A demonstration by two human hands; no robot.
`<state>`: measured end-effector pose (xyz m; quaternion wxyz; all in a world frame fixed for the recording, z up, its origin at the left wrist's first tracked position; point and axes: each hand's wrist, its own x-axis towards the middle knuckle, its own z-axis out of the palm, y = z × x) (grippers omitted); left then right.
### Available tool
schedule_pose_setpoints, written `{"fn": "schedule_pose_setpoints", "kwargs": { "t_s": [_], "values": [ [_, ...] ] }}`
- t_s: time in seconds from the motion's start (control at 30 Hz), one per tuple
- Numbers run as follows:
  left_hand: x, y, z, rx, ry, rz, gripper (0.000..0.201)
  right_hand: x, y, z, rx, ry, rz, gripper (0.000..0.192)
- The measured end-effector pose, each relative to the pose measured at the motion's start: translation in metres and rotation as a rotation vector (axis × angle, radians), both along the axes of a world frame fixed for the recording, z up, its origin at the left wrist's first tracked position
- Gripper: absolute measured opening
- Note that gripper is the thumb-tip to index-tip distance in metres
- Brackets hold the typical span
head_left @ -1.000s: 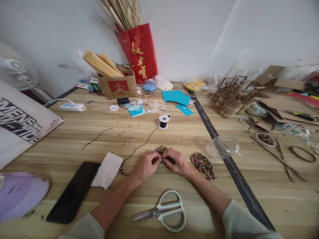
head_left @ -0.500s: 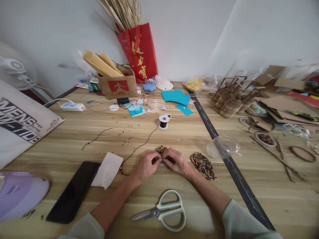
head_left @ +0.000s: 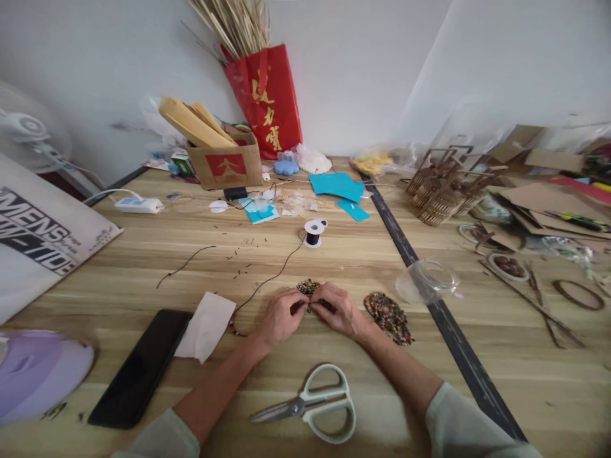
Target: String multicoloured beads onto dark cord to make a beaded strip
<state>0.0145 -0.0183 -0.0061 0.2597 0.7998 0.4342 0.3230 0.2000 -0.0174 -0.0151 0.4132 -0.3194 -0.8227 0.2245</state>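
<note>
My left hand (head_left: 285,313) and my right hand (head_left: 338,308) meet fingertip to fingertip over the table, both pinched closed. A thin black cord (head_left: 267,280) runs from a white spool (head_left: 314,233) and loops down to my left hand, with a few small beads (head_left: 233,326) threaded on it near my left wrist. The cord's end at the fingertips is too small to see clearly; what my right fingers pinch is hidden. Just behind the fingertips lies a heap of small multicoloured beads (head_left: 308,287). A larger coil of beaded strands (head_left: 389,317) rests right of my right hand.
Scissors (head_left: 310,405) with pale handles lie in front of me, blades to the left. A black phone (head_left: 140,369) and white paper (head_left: 206,326) are at left. A clear plastic container (head_left: 427,281) stands at right. Further back are a cardboard box (head_left: 224,162) and a red bag (head_left: 270,102).
Almost nothing differs. Both hands stay in the same pinch, with only a slight shift at the fingers; the beaded part of the cord by my left wrist has moved a little.
</note>
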Motion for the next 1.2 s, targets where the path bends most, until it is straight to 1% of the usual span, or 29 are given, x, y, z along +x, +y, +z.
{"fn": "schedule_pose_setpoints", "kwargs": {
  "t_s": [0.27, 0.47, 0.77, 1.03, 1.2],
  "values": [
    [0.0000, 0.0004, -0.0030, -0.020, -0.016, 0.026, 0.012, 0.0008, 0.0005, -0.0031, -0.009, -0.007, -0.003, 0.007],
    [-0.0007, 0.0008, -0.0041, -0.018, -0.020, 0.027, 0.013, 0.0005, 0.0005, -0.0036, -0.007, 0.003, -0.003, 0.011],
    [-0.0003, 0.0009, -0.0019, -0.012, -0.006, 0.017, 0.013, 0.0008, 0.0011, -0.0050, -0.029, 0.007, -0.002, 0.014],
    [-0.0004, 0.0001, -0.0011, -0.025, -0.005, 0.027, 0.013, 0.0014, 0.0004, -0.0016, -0.042, -0.012, 0.015, 0.017],
    [0.0004, -0.0004, -0.0010, -0.020, -0.046, 0.030, 0.016, 0.0011, 0.0001, -0.0005, -0.027, -0.014, 0.019, 0.017]
  ]
}}
